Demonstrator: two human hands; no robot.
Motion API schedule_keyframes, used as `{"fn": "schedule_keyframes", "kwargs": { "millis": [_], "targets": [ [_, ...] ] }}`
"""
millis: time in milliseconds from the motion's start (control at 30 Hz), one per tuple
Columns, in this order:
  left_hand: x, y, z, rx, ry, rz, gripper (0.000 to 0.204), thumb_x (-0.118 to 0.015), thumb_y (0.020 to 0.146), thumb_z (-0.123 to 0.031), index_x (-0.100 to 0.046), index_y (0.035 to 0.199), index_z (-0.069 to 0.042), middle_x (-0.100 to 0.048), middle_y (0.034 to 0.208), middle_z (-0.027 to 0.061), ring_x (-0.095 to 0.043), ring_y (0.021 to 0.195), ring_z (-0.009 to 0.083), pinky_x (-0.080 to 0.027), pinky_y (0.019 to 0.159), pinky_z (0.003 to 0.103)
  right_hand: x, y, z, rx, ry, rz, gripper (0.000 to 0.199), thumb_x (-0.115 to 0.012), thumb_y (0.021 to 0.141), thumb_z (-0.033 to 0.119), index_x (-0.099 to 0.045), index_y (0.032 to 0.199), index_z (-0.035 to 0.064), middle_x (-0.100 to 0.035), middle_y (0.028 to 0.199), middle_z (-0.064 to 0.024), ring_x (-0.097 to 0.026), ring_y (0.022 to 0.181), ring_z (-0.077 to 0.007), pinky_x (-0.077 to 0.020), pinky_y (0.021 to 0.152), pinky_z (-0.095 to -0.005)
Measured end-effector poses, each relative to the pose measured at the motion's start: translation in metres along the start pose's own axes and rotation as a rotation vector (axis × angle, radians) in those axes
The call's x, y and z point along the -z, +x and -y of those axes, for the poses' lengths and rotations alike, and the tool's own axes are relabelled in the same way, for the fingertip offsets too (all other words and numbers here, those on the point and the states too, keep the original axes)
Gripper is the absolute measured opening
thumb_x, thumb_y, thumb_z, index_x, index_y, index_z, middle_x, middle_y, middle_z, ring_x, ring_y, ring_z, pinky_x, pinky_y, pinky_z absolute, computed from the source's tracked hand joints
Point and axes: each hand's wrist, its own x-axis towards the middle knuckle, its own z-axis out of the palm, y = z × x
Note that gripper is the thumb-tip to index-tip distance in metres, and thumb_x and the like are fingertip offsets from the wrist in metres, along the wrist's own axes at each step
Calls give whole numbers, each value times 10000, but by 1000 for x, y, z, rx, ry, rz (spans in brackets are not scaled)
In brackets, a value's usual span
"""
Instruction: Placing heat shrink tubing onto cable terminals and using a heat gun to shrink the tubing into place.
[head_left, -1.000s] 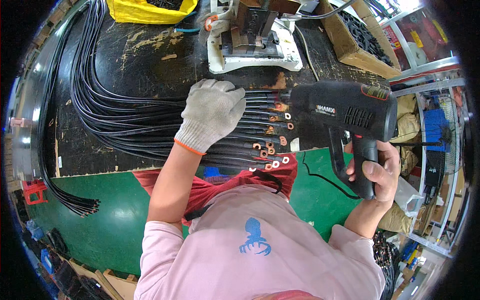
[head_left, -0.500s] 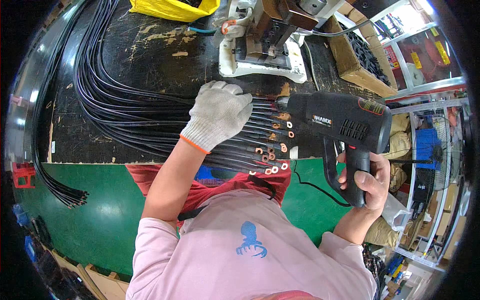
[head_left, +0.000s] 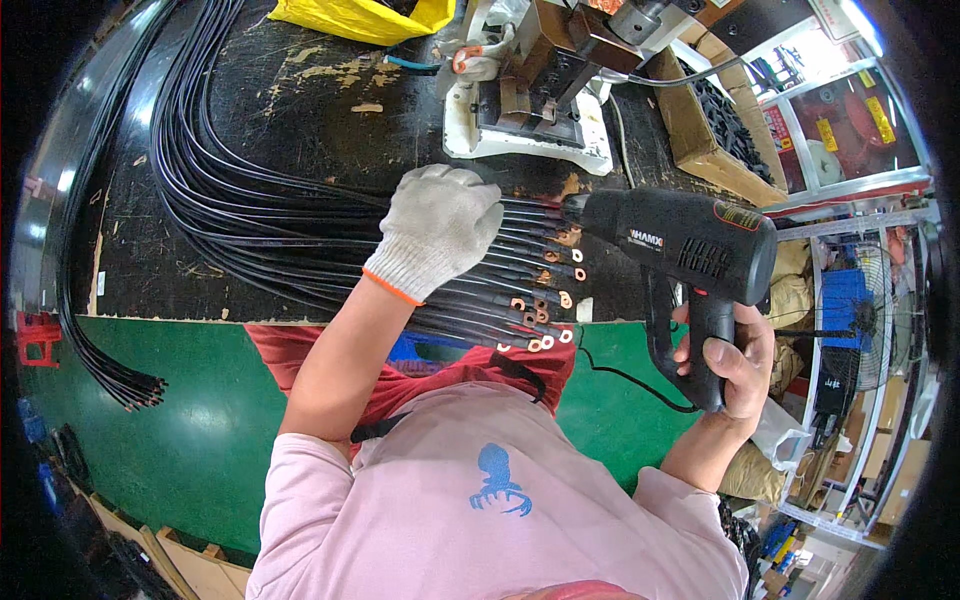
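My left hand (head_left: 440, 225), in a pale knitted glove with an orange cuff edge, lies over a bundle of black cables (head_left: 300, 222) with its fingers curled down on them. Flat copper ring lugs (head_left: 566, 299) end the cables, fanned out to the right of the glove. My bare right hand (head_left: 745, 365) is wrapped round the handle of a black heat gun (head_left: 690, 232). The gun's nozzle points left, close to the lug ends of the farthest cables. Whether it touches them I cannot tell.
A press (head_left: 545, 100) on a white base stands behind the cables. Right of it is a cardboard box (head_left: 715, 150) of black parts; a yellow bag (head_left: 365, 22) lies at the far edge. More cables (head_left: 115, 375) hang over the table's left side. A fan (head_left: 875, 310) stands at right.
The whole view has shifted slightly. Both hands keep their holds, and the heat gun's nozzle sits a touch farther right of the cable ends.
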Motion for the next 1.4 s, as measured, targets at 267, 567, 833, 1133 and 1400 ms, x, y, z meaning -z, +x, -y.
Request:
{"fn": "schedule_keyframes", "kwargs": {
  "millis": [267,567,833,1133,1400],
  "targets": [
    [6,1,2,189,-204,-236,203,-667,864,-184,-761,980,-47,-743,993,144,-693,931,342,-541,861,431,3,-2,1,12,-7,9,613,-794,715,187,-608,1229,-90,-718,1014,-200,-705,676,-205,-580,565,-302],
    [13,-2,2,372,-497,-419,202,-692,918,-215,-752,999,-40,-729,961,152,-712,883,324,-555,779,386,9,2,1,22,-47,-58,592,-780,721,185,-608,1219,-86,-715,1023,-197,-700,681,-200,-577,573,-301],
    [18,-3,-1,409,-440,-397,346,-677,953,-289,-629,753,-10,-603,683,171,-627,602,320,-458,558,394,15,3,-1,12,-90,-82,540,-737,739,191,-601,1179,-91,-708,1016,-197,-684,662,-188,-570,558,-293],
    [16,-1,-5,362,-427,-417,398,-668,965,-314,-606,723,-4,-584,664,167,-586,571,334,-440,545,396,8,6,-1,-15,-19,-44,556,-740,718,180,-606,1183,-93,-711,1008,-205,-693,663,-199,-573,551,-296],
    [19,0,-6,423,-421,-358,333,-698,928,-284,-635,737,-19,-628,693,182,-643,645,387,-484,572,405,7,5,5,-54,75,116,590,-756,697,154,-629,1223,-81,-722,1004,-179,-702,687,-184,-574,561,-286]
  ]
}}
